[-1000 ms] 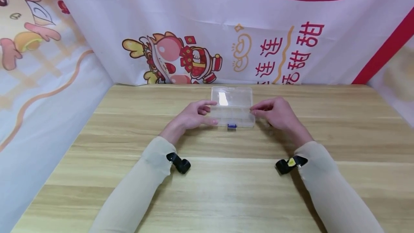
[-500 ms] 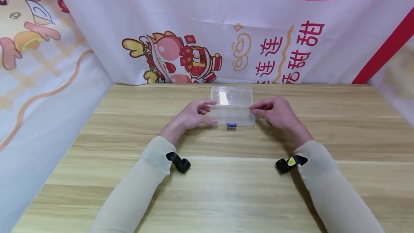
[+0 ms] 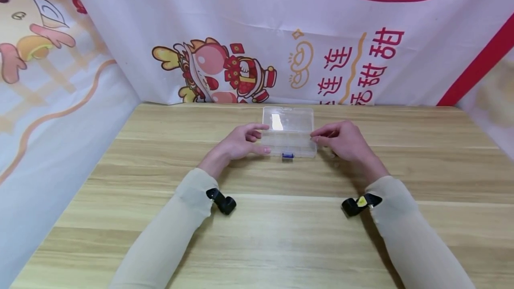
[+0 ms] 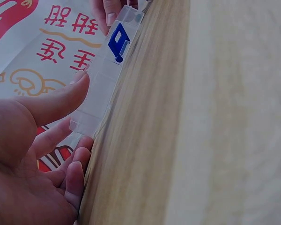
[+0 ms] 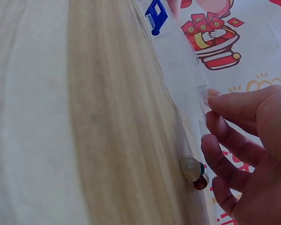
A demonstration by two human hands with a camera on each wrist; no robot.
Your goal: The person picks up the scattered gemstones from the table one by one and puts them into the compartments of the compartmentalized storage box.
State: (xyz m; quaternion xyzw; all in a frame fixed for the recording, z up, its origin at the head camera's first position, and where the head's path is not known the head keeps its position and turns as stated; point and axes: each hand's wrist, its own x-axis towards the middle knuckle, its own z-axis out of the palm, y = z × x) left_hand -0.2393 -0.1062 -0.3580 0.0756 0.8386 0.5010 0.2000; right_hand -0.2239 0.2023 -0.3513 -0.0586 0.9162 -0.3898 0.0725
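Note:
A clear plastic compartment box (image 3: pixel 288 139) lies at the far middle of the table, its lid (image 3: pixel 295 118) raised at the back. Its blue latch (image 3: pixel 288 156) is at the front edge. My left hand (image 3: pixel 239 142) holds the box's left end, the thumb along the front and the index finger by the lid. My right hand (image 3: pixel 341 139) pinches the right end between thumb and fingertips; anything small between them is hidden. Under the right fingers, in the right wrist view, lie a pale bead (image 5: pixel 190 168) and a dark red bead (image 5: pixel 200 183), with a dark green one partly hidden.
The wooden table (image 3: pixel 273 235) reaches back to a printed white and red cloth (image 3: pixel 257 12). Another printed cloth (image 3: pixel 52 115) hangs along the left side. Black wrist cameras (image 3: pixel 226 205) sit on both sleeves.

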